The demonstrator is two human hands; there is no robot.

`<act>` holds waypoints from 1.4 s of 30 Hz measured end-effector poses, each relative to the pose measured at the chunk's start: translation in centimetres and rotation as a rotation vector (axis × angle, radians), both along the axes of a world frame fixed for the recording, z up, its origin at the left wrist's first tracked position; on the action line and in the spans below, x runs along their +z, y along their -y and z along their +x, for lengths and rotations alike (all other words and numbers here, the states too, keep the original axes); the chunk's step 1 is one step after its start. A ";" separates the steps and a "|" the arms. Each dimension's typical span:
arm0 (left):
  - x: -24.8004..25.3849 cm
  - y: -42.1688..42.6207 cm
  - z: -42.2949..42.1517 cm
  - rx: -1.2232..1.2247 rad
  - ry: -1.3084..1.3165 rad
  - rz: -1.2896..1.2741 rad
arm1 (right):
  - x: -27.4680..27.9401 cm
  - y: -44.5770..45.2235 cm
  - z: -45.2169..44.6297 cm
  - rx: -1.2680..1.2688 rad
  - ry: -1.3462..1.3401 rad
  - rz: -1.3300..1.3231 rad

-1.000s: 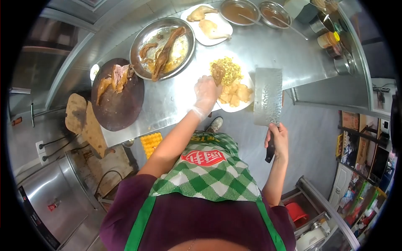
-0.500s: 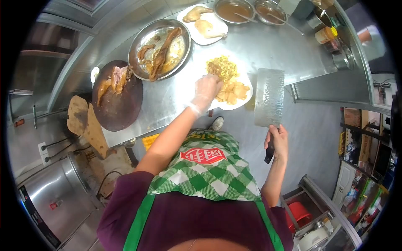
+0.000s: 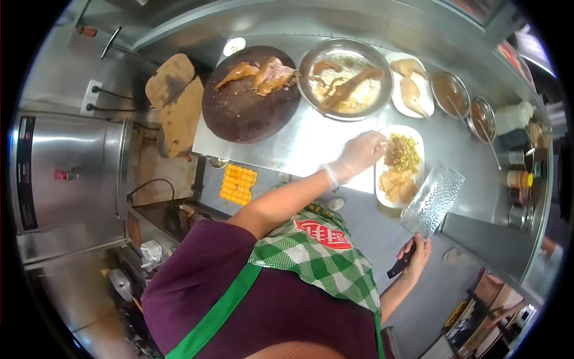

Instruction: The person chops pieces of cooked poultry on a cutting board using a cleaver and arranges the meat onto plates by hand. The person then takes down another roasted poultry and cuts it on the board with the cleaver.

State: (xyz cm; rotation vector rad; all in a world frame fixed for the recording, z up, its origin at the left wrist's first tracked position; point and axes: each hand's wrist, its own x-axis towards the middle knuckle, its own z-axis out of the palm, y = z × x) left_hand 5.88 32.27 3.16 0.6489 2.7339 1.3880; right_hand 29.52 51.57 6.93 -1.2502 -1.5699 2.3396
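A cleaver [image 3: 433, 200] with a broad, wet metal blade is held by its black handle in my right hand [image 3: 417, 257], beyond the table's front edge. My left hand [image 3: 363, 152], in a clear plastic glove, is at the left rim of a white plate [image 3: 420, 143]. Its fingers are bent together; whether anything is between them is hidden. On the plate lie yellow-green chopped bits [image 3: 406, 157], with brown pieces among them, and pale meat slices [image 3: 397, 186] at the near end. The cleaver's blade is just right of the plate.
A round dark chopping board [image 3: 248, 116] carries cut cooked poultry [image 3: 272, 76]. Beside it is a steel basin [image 3: 304, 99] with browned meat. Farther right are a plate of poultry legs [image 3: 411, 93] and two bowls of brown sauce [image 3: 448, 90]. Yellow egg trays [image 3: 238, 184] sit below.
The view has swung left, bringing the board and basin nearer the middle. My left hand has shifted from over the food to the plate's left rim. The cleaver now tilts, still in my right hand.
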 end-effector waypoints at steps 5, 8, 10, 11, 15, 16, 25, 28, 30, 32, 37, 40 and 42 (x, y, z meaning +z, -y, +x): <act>3.6 13.2 -5.6 0.311 -0.102 0.041 | 4.5 4.2 -4.1 0.097 0.008 0.019; 2.1 24.4 -9.9 0.577 -0.244 -0.181 | 5.0 7.0 -6.5 0.153 0.043 0.006; 1.8 31.3 -12.5 0.597 -0.336 -0.483 | 4.8 9.6 -8.1 0.228 0.011 -0.033; 1.4 33.7 -13.8 0.617 -0.322 -0.552 | 4.6 11.4 -9.0 0.230 0.039 -0.054; -0.6 38.4 -17.2 0.459 -0.193 -0.637 | 4.4 16.6 -10.8 0.246 0.078 -0.065; -1.4 39.2 -17.8 0.345 -0.204 -0.594 | 3.9 17.3 -10.7 0.264 0.061 -0.057; 0.0 31.6 -21.0 0.067 -0.483 -0.142 | 1.6 21.9 -7.3 0.028 0.048 0.001; 1.9 21.1 -21.6 -0.195 -0.011 -0.094 | 2.0 21.4 -7.2 0.021 0.068 0.007; -1.9 15.2 -23.9 -0.218 -0.164 -0.420 | 2.2 20.8 -7.2 0.031 0.083 0.009; -4.9 11.1 -25.6 -0.161 0.013 -0.728 | 1.5 20.2 -6.6 0.025 0.096 0.030; -5.8 10.2 -27.0 -0.111 0.096 -0.621 | 1.2 17.5 -4.6 0.062 0.112 0.032; -5.1 11.3 -26.0 0.008 0.081 -0.294 | 1.2 14.0 -3.5 0.080 0.112 0.045; 0.3 10.9 -23.2 0.125 0.238 -0.092 | 1.4 12.2 -3.2 0.093 0.091 0.029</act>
